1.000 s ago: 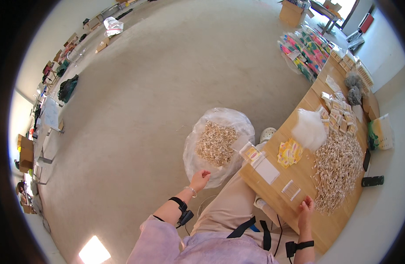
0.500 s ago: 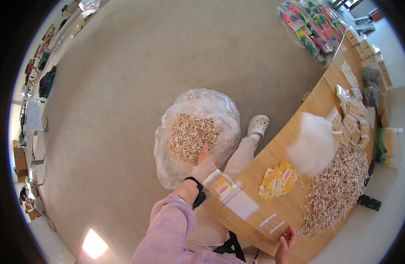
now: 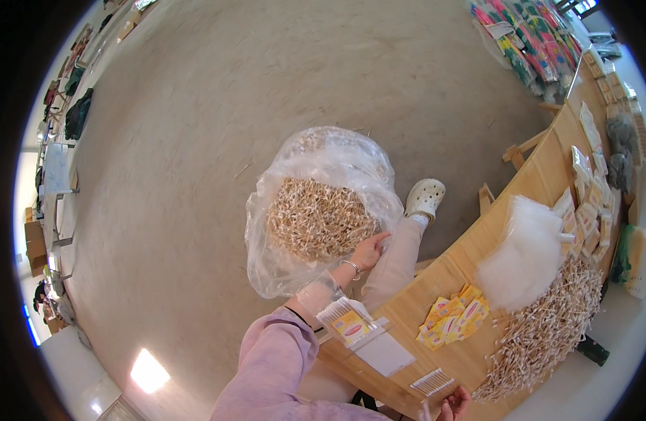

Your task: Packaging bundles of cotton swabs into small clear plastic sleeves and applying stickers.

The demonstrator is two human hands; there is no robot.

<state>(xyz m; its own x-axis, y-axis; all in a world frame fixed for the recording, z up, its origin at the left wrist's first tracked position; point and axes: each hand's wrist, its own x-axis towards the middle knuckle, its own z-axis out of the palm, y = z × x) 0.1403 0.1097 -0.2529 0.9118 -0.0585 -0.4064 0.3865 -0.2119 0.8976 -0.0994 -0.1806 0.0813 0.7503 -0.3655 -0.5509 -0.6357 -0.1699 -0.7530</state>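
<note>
My left hand (image 3: 370,251) is at the right rim of a large clear plastic bag (image 3: 274,277), beside my knee. Its fingers close on the film with the index finger pointing outward. Inside the bag lies a heap of loose cotton swabs (image 3: 319,217). My right hand (image 3: 457,403) is at the table's near edge, fingers curled; a thin whitish thing shows beside it, too small to make out. Close to that hand lies a short row of cotton swabs (image 3: 431,382). A clear packet of swabs with a yellow card (image 3: 349,326) lies by my left forearm, next to a white rectangular piece (image 3: 384,353).
On the wooden table (image 3: 400,305) are yellow cards (image 3: 455,316), a stack of clear plastic sleeves (image 3: 523,256), a big swab pile (image 3: 547,330) and filled packets (image 3: 586,217). Colourful wrapped bundles (image 3: 530,42) stand beyond. A white clog (image 3: 426,198) is on my foot.
My left hand has moved from over the swabs to the bag's right rim, which now reaches further right. My right hand has curled more, lower in the picture. The view has shifted slightly.
</note>
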